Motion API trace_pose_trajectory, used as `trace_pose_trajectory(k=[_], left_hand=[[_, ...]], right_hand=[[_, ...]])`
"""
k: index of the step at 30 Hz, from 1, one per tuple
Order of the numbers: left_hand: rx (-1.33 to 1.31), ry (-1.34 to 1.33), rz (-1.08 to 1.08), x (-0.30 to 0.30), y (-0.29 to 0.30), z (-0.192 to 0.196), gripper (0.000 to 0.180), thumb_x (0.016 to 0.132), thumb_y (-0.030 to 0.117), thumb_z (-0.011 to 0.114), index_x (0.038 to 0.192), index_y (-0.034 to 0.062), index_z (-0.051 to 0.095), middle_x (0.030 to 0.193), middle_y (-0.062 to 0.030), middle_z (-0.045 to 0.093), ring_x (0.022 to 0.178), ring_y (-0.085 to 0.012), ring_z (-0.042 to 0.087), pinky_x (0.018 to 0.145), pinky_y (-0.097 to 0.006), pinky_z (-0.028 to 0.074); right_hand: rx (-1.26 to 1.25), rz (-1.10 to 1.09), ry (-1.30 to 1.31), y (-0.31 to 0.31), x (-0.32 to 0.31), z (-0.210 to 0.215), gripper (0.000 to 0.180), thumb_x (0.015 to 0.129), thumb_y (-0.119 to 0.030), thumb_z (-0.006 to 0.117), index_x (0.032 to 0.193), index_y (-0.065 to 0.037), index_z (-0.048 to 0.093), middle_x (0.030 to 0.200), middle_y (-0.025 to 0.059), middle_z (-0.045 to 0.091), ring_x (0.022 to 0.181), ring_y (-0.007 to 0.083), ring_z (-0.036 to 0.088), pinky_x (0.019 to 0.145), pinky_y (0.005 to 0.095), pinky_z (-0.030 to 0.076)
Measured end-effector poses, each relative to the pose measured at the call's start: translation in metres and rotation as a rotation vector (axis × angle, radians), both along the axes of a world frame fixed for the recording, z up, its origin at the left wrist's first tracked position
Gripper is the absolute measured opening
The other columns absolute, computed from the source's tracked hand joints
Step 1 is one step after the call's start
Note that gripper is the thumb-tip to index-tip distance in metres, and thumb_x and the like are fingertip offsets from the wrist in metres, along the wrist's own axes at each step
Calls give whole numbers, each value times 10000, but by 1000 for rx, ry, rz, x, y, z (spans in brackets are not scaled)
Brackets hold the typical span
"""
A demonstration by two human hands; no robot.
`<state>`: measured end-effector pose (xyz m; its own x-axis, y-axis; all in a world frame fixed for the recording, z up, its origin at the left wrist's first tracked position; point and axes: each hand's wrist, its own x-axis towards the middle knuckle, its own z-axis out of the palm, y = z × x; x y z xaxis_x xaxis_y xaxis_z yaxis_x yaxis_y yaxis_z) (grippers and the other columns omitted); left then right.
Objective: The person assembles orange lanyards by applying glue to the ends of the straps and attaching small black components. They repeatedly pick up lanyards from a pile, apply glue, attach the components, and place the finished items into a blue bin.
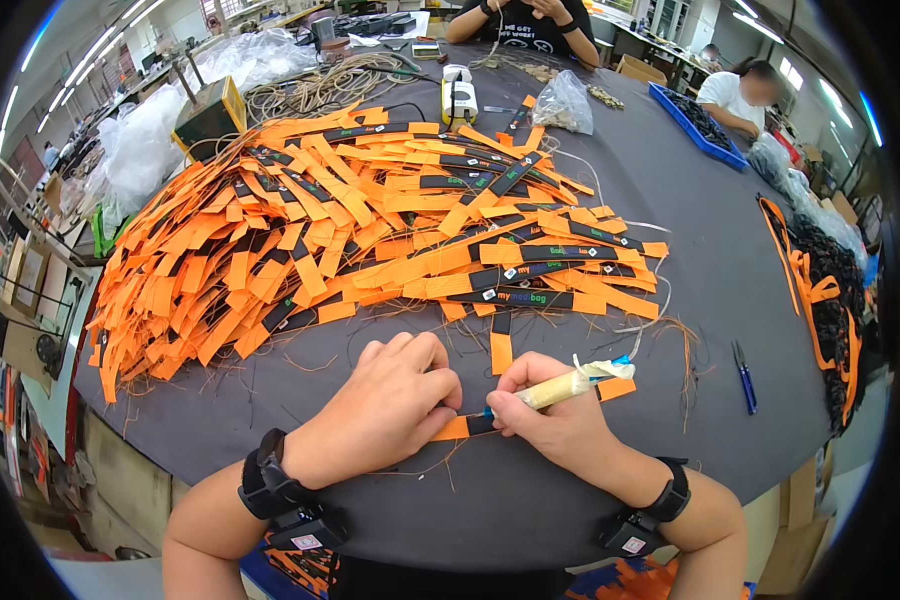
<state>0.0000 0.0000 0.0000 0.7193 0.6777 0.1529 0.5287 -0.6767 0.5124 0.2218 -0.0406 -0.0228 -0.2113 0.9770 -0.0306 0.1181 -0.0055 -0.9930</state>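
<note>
My right hand grips a pen-shaped tool wrapped in cream tape, with a blue piece near its tip and a pale cord running from its back end. Its tip meets an orange-and-black webbing strap lying on the dark table. On the strap's left end my left hand is closed, its thumb and forefinger pinching there; loose orange threads trail below. Past both hands spreads a big heap of similar orange straps with black printed labels. One strap sticks out of the heap toward me.
Blue-handled snips lie to the right. A white-and-yellow device stands behind the heap, near a clear plastic bag. A blue tray of black pieces sits at the far right. Black-and-orange straps hang near the right edge. Other people sit beyond.
</note>
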Motion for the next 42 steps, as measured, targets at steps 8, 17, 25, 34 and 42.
trace_pose_trajectory(k=[8,17,25,34,42], left_hand=[[72,36,-8,5,-1,-2,108,805,91,711,842,69,612,972,-52,520,945,-236,511,795,-347,358],[23,-121,-26,1,0,-7,123,815,88,716,846,66,598,946,-51,539,912,-233,525,799,-344,343],[8,-124,-7,2,0,-9,118,822,88,708,848,69,595,944,-51,538,919,-230,530,822,-349,345],[8,-153,12,5,-1,-11,93,838,115,689,839,82,603,908,-59,525,929,-251,536,809,-377,349],[77,-125,172,-3,2,-11,119,816,103,719,868,75,617,1001,-55,572,983,-238,548,847,-366,362]], right_hand=[[-11,-6,6,0,1,1,144,926,-151,698,877,-56,602,689,-42,575,612,20,495,526,205,377],[7,-1,-10,1,-1,0,144,921,-150,702,876,-54,604,700,-41,572,618,25,489,533,210,374],[6,16,-36,1,0,0,150,916,-161,711,876,-51,617,728,-34,565,650,39,481,559,227,377],[15,10,-63,1,-1,0,150,909,-160,716,873,-48,624,733,-27,571,651,47,482,559,232,377],[-66,-43,82,0,-1,3,146,936,-154,682,911,-37,598,760,10,624,662,66,612,573,203,486]])
